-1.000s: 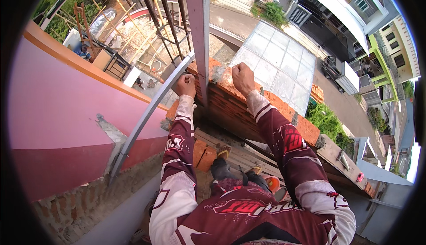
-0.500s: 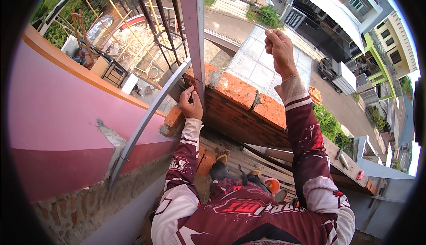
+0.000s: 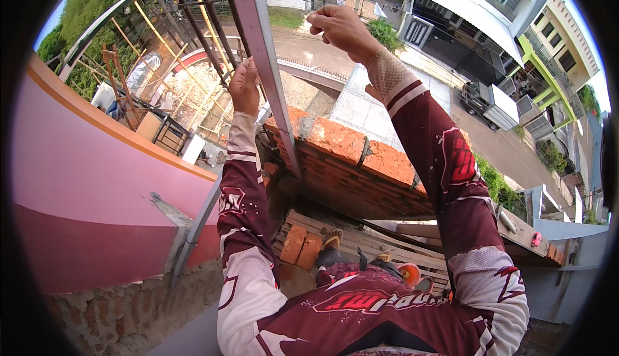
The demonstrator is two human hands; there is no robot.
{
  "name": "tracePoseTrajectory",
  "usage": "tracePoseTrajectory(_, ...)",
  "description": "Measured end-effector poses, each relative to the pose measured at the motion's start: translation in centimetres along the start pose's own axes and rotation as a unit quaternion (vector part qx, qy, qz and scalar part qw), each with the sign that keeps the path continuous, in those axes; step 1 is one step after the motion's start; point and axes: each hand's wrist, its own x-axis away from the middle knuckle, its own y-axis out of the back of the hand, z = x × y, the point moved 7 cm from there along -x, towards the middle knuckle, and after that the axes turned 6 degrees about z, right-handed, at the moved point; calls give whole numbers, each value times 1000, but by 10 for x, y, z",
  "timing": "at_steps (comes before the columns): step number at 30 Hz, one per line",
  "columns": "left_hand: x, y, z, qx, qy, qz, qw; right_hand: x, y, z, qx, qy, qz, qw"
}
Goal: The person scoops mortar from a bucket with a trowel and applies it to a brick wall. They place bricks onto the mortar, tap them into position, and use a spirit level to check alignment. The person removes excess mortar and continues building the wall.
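My left hand (image 3: 244, 86) is raised beside an upright metal bar (image 3: 263, 40) with a pinkish face. Its fingers are closed near several dark steel rods (image 3: 222, 24); whatever they grip is too small or hidden to name. Higher and to the right, my right hand (image 3: 345, 32) is held in the air past the bar, thumb and fingers pinched together. Nothing between those fingers can be made out. Below both hands runs an orange brick wall (image 3: 335, 142) with mortar joints, and the bar stands against its near face.
At the left a pink wall (image 3: 97, 182) curves, with a grey metal strip (image 3: 196, 227) leaning by it. Under me are wooden planks (image 3: 367, 243), loose bricks (image 3: 302, 245) and an orange bucket (image 3: 409, 272). Beyond the brick wall the ground drops to a street with a parked truck (image 3: 493, 105).
Both hands have moved up; my right hand has also swung left toward the bar, and my left hand has shifted left. The view has shifted, and the bar now slants more.
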Motion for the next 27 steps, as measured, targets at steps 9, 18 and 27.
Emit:
tracePoseTrajectory(9, -32, -21, 0, 55, 51, 138, 988, -26, -80, -7, -12, -12, 142, 990)
tracePoseTrajectory(18, -25, -11, -2, -44, 58, 102, 992, -21, -93, -15, -43, -60, 182, 980)
tracePoseTrajectory(27, 36, 65, -7, -187, 260, 56, 946, 2, -93, -100, 174, -69, 119, 975)
